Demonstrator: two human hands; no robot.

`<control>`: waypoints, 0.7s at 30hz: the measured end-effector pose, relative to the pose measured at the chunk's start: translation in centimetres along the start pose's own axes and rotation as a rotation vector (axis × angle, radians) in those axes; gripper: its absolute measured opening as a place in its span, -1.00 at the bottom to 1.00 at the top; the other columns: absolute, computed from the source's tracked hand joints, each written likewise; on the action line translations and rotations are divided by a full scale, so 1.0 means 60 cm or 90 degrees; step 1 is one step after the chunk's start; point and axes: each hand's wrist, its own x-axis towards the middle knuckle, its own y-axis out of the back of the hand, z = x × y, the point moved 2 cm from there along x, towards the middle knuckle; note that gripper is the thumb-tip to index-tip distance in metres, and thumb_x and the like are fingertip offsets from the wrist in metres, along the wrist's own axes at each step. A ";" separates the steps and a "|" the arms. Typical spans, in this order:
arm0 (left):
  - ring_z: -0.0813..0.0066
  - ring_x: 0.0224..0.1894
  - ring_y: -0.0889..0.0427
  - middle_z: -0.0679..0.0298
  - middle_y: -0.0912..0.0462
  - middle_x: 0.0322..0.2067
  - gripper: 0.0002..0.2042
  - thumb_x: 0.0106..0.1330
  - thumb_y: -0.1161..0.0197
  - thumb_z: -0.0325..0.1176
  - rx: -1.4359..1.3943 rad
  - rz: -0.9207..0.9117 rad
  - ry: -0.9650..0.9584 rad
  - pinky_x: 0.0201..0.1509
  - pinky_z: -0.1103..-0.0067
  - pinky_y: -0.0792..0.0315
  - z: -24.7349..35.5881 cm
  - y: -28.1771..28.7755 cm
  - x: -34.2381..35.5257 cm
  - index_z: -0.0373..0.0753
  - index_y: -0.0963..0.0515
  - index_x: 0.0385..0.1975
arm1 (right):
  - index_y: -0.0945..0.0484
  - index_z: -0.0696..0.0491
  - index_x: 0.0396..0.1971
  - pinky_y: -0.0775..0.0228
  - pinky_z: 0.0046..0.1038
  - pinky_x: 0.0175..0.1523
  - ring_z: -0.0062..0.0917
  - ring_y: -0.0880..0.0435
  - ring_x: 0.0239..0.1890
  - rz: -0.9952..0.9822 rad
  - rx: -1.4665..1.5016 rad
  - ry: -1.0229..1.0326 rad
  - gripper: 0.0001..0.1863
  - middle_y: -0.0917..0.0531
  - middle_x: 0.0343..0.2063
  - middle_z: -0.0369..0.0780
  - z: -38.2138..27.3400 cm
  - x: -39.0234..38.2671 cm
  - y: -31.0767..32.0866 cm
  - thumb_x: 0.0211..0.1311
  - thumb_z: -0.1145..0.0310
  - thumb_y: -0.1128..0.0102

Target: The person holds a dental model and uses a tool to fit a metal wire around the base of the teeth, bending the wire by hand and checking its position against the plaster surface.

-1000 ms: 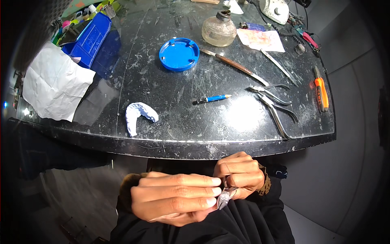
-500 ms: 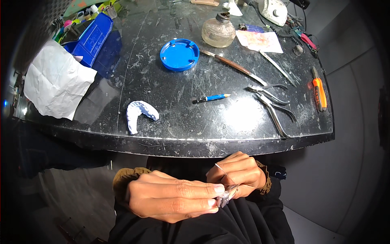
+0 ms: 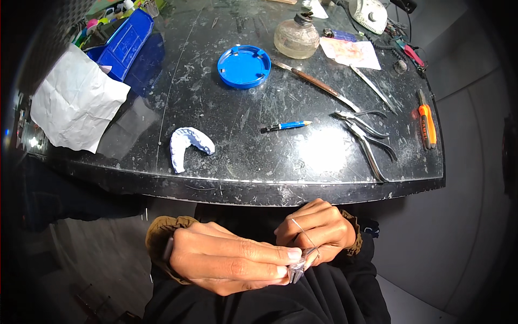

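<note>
My left hand (image 3: 232, 264) is closed around small metal pliers; only the shiny head of the pliers (image 3: 295, 271) shows past its fingertips, and the handles are hidden in the palm. My right hand (image 3: 318, 229) is curled shut beside it, its thumb and fingertips close to the jaws. A thin metal wire (image 3: 305, 233) stands out from between the hands and bends near the plier head, pinched by the right fingers. Both hands are over my lap, in front of the bench edge. On the bench behind them lies a bluish-white dental arch model (image 3: 189, 144).
The dark bench (image 3: 226, 178) holds a blue round lid (image 3: 244, 67), blue pencil (image 3: 288, 126), two metal pliers (image 3: 367, 151), brown-handled knife (image 3: 315, 83), orange-handled tool (image 3: 427, 124) and glass burner bottle (image 3: 297, 40). At left are white paper (image 3: 78, 102) and a blue bin (image 3: 127, 46).
The plier head has turned a little, so its jaws now point more toward me. The wire has shifted slightly with it. The whole view has moved a little; the bench things lie as before.
</note>
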 end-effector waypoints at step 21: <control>0.21 -0.24 -0.66 0.09 -0.64 -0.36 -0.73 -0.17 -0.23 -0.78 -0.031 0.058 -0.035 -0.31 0.57 -0.63 -0.018 -0.010 0.000 -0.36 -0.53 -0.42 | -0.40 0.15 -0.69 -0.12 -0.50 -0.75 -0.49 -0.39 -0.75 -0.023 -0.045 0.042 -0.69 -0.36 -0.71 -0.24 -0.005 0.001 0.004 0.06 0.30 -0.25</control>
